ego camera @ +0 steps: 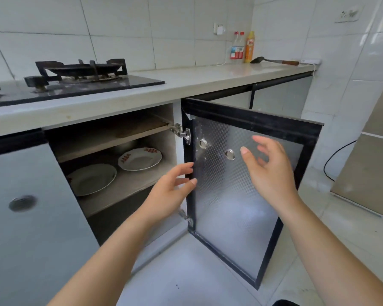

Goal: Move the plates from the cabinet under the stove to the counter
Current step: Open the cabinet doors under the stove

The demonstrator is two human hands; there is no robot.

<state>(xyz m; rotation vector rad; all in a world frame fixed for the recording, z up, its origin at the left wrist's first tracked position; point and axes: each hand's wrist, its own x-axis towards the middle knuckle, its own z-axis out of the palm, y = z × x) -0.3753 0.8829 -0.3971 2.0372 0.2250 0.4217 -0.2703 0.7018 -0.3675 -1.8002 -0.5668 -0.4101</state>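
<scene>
Under the stove [80, 78] the cabinet stands open. On its middle shelf [128, 186] lie two white plates: a plain one [91, 178] at the front left and a red-patterned one [139, 159] behind it to the right. My left hand [170, 191] hovers open at the cabinet's right edge, just right of the shelf and empty. In front of the swung-out door [241, 195], my right hand [268, 171] is held with fingers spread and nothing in it. The pale counter [186, 82] runs above.
The open door juts out toward me at the right of the opening. A closed door [31, 217] is at the left. On the far counter stand bottles [241, 47], with a spatula [272, 61] beside them. A fridge [372, 151] stands at the right, on a tiled floor.
</scene>
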